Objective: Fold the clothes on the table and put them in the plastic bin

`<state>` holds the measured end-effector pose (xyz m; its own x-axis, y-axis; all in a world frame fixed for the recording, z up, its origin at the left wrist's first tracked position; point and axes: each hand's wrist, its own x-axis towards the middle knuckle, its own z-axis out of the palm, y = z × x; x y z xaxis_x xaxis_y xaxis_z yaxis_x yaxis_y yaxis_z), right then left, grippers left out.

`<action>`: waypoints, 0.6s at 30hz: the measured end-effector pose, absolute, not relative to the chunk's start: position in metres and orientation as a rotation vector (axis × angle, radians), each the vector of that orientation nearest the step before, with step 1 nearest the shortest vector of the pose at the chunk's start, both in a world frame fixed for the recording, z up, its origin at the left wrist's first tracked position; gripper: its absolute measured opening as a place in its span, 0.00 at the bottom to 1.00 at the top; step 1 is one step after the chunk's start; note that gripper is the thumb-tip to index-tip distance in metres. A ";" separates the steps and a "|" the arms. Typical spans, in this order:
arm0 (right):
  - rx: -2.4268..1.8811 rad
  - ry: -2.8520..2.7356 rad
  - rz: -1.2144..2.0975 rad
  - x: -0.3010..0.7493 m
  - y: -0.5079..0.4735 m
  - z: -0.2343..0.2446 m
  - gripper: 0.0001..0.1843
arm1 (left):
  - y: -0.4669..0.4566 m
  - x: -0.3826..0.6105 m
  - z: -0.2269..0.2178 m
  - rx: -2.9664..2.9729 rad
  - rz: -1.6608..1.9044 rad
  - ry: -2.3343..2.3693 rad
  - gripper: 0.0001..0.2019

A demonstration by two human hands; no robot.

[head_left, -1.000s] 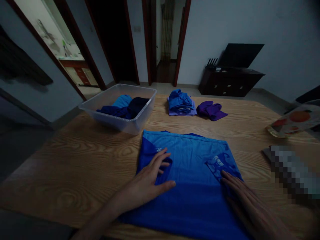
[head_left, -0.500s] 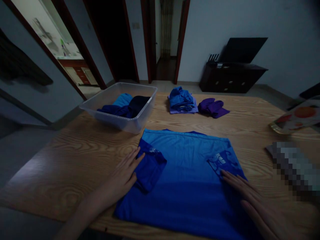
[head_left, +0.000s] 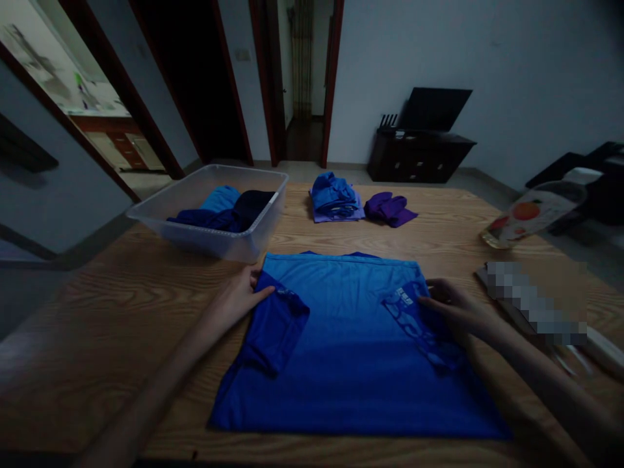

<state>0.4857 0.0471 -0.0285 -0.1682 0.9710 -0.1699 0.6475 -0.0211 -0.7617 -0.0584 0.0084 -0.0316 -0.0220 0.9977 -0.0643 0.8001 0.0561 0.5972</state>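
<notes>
A blue shirt lies flat on the wooden table, both sleeves folded inward. My left hand pinches the shirt's upper left edge beside the folded left sleeve. My right hand closes on the shirt's upper right edge, next to the printed sleeve. Both arms reach in from the near side of the table.
A clear plastic bin with dark and blue clothes stands at the back left. A folded blue pile and a purple garment lie behind the shirt. A fruit-patterned tray and a blurred object sit at the right.
Both hands slid from flat on the shirt's lower part up and outward to its upper side edges, and their fingers closed on the cloth. The view shifted slightly.
</notes>
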 end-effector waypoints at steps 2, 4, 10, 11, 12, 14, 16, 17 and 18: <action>-1.662 -1.886 1.150 0.480 0.056 -0.023 0.40 | 0.013 -0.060 -0.025 1.830 0.495 1.807 0.27; -1.657 -1.939 1.195 0.478 0.063 -0.018 0.40 | 0.014 -0.063 -0.020 1.875 0.442 1.704 0.25; -1.667 -1.975 0.904 0.494 0.048 -0.021 0.40 | -0.003 -0.078 -0.025 2.026 0.597 1.911 0.28; -1.663 -1.995 0.802 0.497 0.037 -0.021 0.39 | -0.012 -0.080 -0.027 2.058 0.652 1.964 0.30; -1.655 -2.033 0.669 0.501 0.023 -0.021 0.38 | -0.023 -0.083 -0.028 2.109 0.698 1.974 0.31; -1.589 -2.184 0.383 0.507 -0.012 -0.018 0.34 | -0.055 -0.088 -0.031 2.270 0.709 1.867 0.27; -1.445 -2.431 0.195 0.514 -0.052 -0.013 0.34 | -0.095 -0.090 -0.033 2.450 0.571 1.672 0.23; -1.387 -2.556 0.190 0.516 -0.071 -0.012 0.38 | -0.115 -0.090 -0.035 2.518 0.479 1.606 0.27; -1.337 -2.643 0.198 0.518 -0.088 -0.011 0.45 | -0.134 -0.089 -0.037 2.563 0.385 1.567 0.34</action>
<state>0.5183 -0.0878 -0.0111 -0.5825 0.8074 0.0934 0.7845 0.5886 -0.1951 -0.0890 -0.1340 -0.0366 0.4341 0.8872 0.1562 0.8585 -0.4599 0.2270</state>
